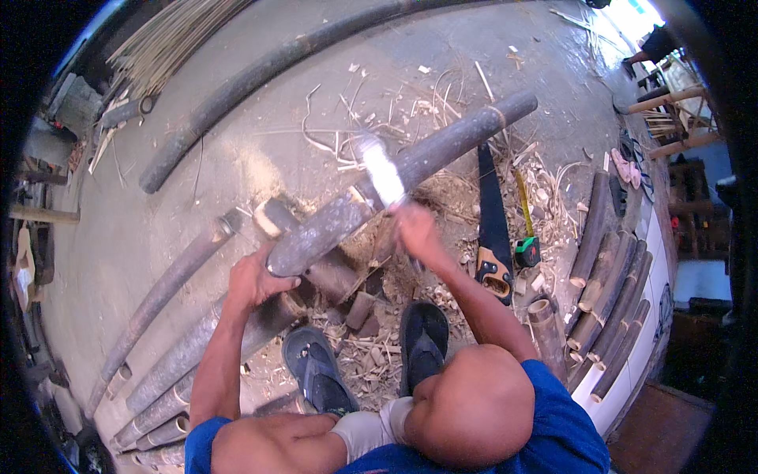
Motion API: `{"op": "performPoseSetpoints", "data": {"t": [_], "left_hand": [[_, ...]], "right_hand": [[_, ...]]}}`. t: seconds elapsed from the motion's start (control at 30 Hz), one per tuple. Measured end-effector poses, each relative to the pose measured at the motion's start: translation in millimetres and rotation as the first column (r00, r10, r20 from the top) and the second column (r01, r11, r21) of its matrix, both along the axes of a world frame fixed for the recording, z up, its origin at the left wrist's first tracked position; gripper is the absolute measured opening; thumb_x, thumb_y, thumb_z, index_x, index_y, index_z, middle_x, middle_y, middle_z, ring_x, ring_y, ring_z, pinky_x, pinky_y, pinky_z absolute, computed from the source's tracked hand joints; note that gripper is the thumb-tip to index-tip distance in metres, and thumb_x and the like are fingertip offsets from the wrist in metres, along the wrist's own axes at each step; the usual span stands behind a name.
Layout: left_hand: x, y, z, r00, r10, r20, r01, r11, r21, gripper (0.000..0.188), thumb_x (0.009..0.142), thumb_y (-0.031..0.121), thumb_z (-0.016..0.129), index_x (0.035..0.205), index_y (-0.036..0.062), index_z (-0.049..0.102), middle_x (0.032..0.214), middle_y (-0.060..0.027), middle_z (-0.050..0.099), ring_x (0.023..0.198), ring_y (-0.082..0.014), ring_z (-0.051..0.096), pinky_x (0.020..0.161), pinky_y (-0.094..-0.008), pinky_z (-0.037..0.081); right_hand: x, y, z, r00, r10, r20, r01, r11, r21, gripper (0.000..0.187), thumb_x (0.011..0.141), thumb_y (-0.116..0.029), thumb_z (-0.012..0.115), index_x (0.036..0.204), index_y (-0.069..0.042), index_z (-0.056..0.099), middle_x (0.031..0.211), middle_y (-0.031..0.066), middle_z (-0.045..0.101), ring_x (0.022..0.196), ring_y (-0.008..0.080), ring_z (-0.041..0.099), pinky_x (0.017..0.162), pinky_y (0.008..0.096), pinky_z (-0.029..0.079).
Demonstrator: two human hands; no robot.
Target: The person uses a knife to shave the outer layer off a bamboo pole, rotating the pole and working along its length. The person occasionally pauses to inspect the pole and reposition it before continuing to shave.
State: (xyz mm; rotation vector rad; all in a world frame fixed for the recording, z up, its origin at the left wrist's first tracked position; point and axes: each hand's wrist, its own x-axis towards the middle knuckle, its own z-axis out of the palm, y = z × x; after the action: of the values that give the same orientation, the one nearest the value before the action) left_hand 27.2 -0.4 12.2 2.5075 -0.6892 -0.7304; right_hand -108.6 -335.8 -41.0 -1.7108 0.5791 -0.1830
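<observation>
Inspector: Position of the dark grey, round bamboo pole [452, 147]?

Clerk: Slanting up to the right, in front of the person, over the grey, shaving-strewn floor [260, 114].

Inspector: Hands?

Clerk: Left hand [251, 278]: fingers clasped on the pole's near end. Right hand [418, 235]: fingers closed round the grip of a shiny, motion-blurred metal blade [384, 174], which crosses the pole beside a pale cut patch. Contact cannot be confirmed.

Inspector: Markings?

Clerk: A red mark on the green-and-black tape measure [527, 252]; too small to read.

Inspector: Containers?

Clerk: The tape measure's case, its yellow strip drawn out. It lies just right of a dark-bladed handsaw [493, 207] with a brown wooden handle. At lower left, hollow bamboo tubes [162, 433] show open ends.
</observation>
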Motion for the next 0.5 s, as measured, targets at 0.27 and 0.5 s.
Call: {"op": "performPoseSetpoints", "data": {"t": [0.27,0.5], "left_hand": [[-26.2,-1.7,-11.3,0.950,-0.024,0.310,-0.022,0.989,0.145,0.102,0.060,0.044,0.091,0.149,0.0137,0.050,0.116,-0.0217,0.072,0.104,-0.0443,0.070,0.089,-0.0505,0.056],[-22.6,-0.1,-3.1,0.957,-0.014,0.291,-0.015,0.995,0.097,0.087,0.062,0.041,0.089,0.138,0.0144,0.057,0.103,-0.0229,0.071,0.096,-0.0432,0.071,0.085,-0.0517,0.056]], "right_hand": [[4.1,-15.9,0.4,0.961,-0.252,-0.114,0.260,0.964,0.063,0.055,0.107,-0.049,0.052,0.086,0.001,0.065,0.063,0.0122,0.064,0.057,0.0293,0.066,0.059,0.0447,0.054],[-6.7,11.9,3.9,0.901,0.424,-0.089,-0.429,0.846,-0.316,0.048,0.105,-0.047,0.060,0.081,-0.005,0.066,0.066,0.0084,0.066,0.054,0.0167,0.063,0.050,0.0367,0.048]]}}
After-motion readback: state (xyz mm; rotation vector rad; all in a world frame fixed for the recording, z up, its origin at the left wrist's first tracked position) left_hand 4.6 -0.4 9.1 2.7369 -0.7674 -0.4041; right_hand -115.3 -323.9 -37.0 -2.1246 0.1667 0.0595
